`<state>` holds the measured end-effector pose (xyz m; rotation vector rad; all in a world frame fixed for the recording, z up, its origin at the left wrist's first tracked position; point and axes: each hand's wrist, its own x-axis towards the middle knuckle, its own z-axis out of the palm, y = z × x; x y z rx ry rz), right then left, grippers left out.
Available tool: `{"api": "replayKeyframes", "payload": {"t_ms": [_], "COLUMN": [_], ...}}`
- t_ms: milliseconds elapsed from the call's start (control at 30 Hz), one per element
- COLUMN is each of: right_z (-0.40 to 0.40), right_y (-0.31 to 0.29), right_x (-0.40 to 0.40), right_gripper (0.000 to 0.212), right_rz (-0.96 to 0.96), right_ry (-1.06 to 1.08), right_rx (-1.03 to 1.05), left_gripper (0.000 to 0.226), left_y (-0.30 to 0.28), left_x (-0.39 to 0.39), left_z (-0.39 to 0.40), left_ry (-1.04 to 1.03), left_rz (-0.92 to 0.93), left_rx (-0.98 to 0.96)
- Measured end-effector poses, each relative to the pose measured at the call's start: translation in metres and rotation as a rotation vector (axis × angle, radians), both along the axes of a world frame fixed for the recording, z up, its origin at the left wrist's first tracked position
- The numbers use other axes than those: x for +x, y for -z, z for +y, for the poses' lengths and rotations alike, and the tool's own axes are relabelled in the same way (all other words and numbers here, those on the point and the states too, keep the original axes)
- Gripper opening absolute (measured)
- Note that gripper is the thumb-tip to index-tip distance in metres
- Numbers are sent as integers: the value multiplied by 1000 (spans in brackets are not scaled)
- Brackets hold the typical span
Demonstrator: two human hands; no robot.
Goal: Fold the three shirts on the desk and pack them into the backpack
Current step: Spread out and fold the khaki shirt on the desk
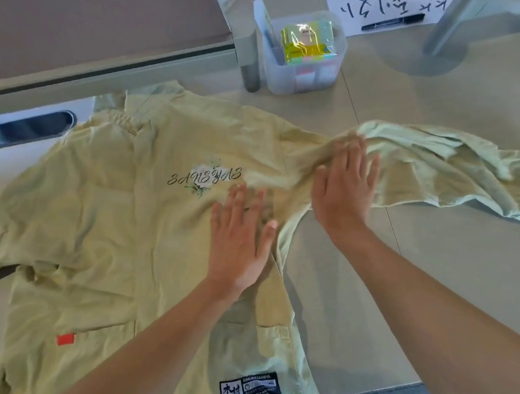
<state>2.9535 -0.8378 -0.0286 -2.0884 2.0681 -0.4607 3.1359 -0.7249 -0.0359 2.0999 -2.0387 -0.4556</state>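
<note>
Your left hand point(240, 243) and right hand point(345, 187) press flat, fingers straight, on a pale yellow-green shirt point(114, 212) spread across the desk point(455, 122); it looks light and limp, so grasp the rumpled right sleeve point(469, 169).

Shirt point(93, 226), container point(304, 56) on desk point(453, 138)

We see shirt point(96, 230) cut off by left and bottom edges; left sleeve end out of frame. Our left hand point(240, 243) and right hand point(344, 187) hide cloth beneath. Small print on black hem label point(249, 390) unreadable. Sheet point(384, 3) with 1 marker point(393, 21) cropped at top.
</note>
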Motion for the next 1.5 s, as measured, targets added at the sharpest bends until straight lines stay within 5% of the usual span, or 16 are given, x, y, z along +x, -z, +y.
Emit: {"api": "replayKeyframes", "payload": {"t_ms": [133,233,367,667,833,1200,1367,1500], "right_z": [-11,-24,-29,-55,-25,-46,15,85], "right_y": [-10,2,27,13,15,28,9,15], "right_x": [56,87,101,145,213,221,251,268], "right_gripper": [63,68,74,76,72,75,68,70], "right_rz": [-2,80,214,220,157,280,221,178], "right_ry": [-330,-425,-364,-224,-355,-270,-297,-351], "right_rx": [-93,33,177,212,134,162,133,201], "left_gripper": [62,66,73,83,71,70,63,63], "left_y": [-5,-1,13,10,13,17,1,8], "left_x": [56,106,153,175,213,222,249,268], "left_z": [-21,-44,-47,-62,-66,-96,-57,1], "left_ry": [-172,-272,-310,-278,-267,-199,-287,-357], "left_rz": [-74,-109,-149,-141,-182,-156,-100,-100], "left_rx": [-94,37,183,110,110,116,-2,130]}}
